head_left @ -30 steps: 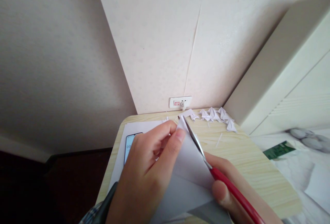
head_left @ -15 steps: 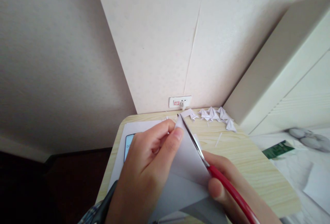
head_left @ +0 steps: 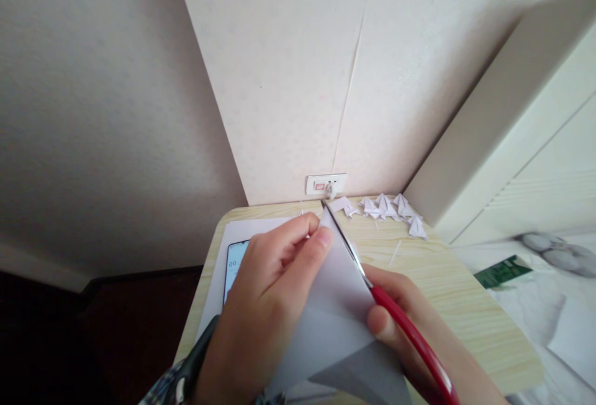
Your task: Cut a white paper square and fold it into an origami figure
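Note:
My left hand (head_left: 265, 305) pinches the top corner of a folded white paper sheet (head_left: 338, 312) between thumb and forefinger, held up over the wooden table (head_left: 447, 287). My right hand (head_left: 410, 324) grips red-handled scissors (head_left: 372, 293). Their closed-looking blades run along the paper's right edge, with the tip near the top corner. A dark watch strap shows on my left wrist.
Several small folded white paper triangles (head_left: 391, 209) lie at the table's far edge below a wall socket (head_left: 326, 184). A phone (head_left: 235, 265) rests on a white sheet (head_left: 233, 243) at the left. A white cabinet (head_left: 521, 144) stands right; a green card (head_left: 500, 271) lies on bedding.
The scissors have slid a little further up along the paper's edge, and my right hand has moved up and left with them. My left hand keeps its pinch.

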Tool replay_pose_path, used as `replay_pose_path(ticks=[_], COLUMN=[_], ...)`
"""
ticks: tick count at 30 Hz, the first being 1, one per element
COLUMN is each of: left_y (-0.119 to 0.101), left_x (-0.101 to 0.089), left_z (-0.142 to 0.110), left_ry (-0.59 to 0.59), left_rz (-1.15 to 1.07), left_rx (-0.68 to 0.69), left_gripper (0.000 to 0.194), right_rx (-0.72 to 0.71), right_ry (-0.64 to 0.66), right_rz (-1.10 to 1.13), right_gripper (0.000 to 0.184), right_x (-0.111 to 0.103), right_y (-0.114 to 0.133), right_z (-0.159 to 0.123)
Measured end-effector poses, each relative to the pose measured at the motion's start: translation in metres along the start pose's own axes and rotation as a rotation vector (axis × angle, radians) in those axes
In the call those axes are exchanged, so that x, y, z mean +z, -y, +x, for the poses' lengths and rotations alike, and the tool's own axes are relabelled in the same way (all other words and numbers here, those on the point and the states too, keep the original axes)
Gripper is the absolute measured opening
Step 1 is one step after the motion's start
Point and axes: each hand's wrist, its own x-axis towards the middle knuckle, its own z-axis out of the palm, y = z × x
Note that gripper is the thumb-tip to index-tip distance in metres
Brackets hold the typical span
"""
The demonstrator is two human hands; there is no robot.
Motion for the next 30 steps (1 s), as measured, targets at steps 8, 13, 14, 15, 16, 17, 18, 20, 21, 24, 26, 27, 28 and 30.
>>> replay_pose_path(ticks=[8,13,14,15,16,17,18,20,21,24,26,27,28,30], left_y=[0.003,0.0,0.0,0.0,0.0,0.001,0.001,0.001,0.001,0.001,-0.001,-0.001,-0.001,-0.001], left_x=[-0.008,-0.022,-0.024,-0.026,-0.028,-0.03,-0.032,-0.035,-0.036,-0.038,-0.039,-0.039,-0.04,-0.041], left_z=[0.01,0.011,0.011,0.01,0.01,0.01,0.01,0.01,0.01,0.009,0.009,0.009,0.009,0.01], left_ry=[-0.054,-0.193,-0.214,-0.228,-0.233,-0.234,-0.235,-0.237,-0.245,-0.274,-0.305,-0.321,-0.334,-0.367], left_rz=[0.119,0.158,0.172,0.183,0.189,0.188,0.182,0.167,0.164,0.193,0.233,0.25,0.267,0.303], left_rx=[0.018,0.101,0.115,0.123,0.128,0.129,0.129,0.116,0.106,0.082,0.087,0.093,0.1,0.123], left_gripper=[0.034,0.033,0.034,0.034,0.035,0.035,0.035,0.035,0.035,0.034,0.033,0.033,0.033,0.033], right_rx=[-0.037,0.044,0.063,0.094,0.125,0.152,0.173,0.183,0.186,0.203,0.214,0.213,0.204,0.154], right_ry=[-0.053,-0.255,-0.297,-0.325,-0.333,-0.334,-0.322,-0.287,-0.268,-0.215,-0.183,-0.168,-0.154,-0.137], right_rz=[-0.364,-0.705,-0.782,-0.853,-0.914,-0.965,-1.008,-1.07,-1.091,-1.12,-1.108,-1.091,-1.067,-0.999], right_gripper=[0.071,0.048,0.04,0.033,0.026,0.023,0.03,0.034,0.035,0.033,0.034,0.033,0.033,0.025], right_x=[-0.013,-0.052,-0.06,-0.067,-0.072,-0.076,-0.079,-0.083,-0.083,-0.084,-0.084,-0.084,-0.083,-0.078], right_y=[-0.022,-0.076,-0.088,-0.098,-0.108,-0.115,-0.121,-0.129,-0.132,-0.134,-0.129,-0.124,-0.116,-0.093], right_z=[0.024,0.044,0.045,0.045,0.045,0.044,0.043,0.042,0.043,0.047,0.051,0.053,0.054,0.056])
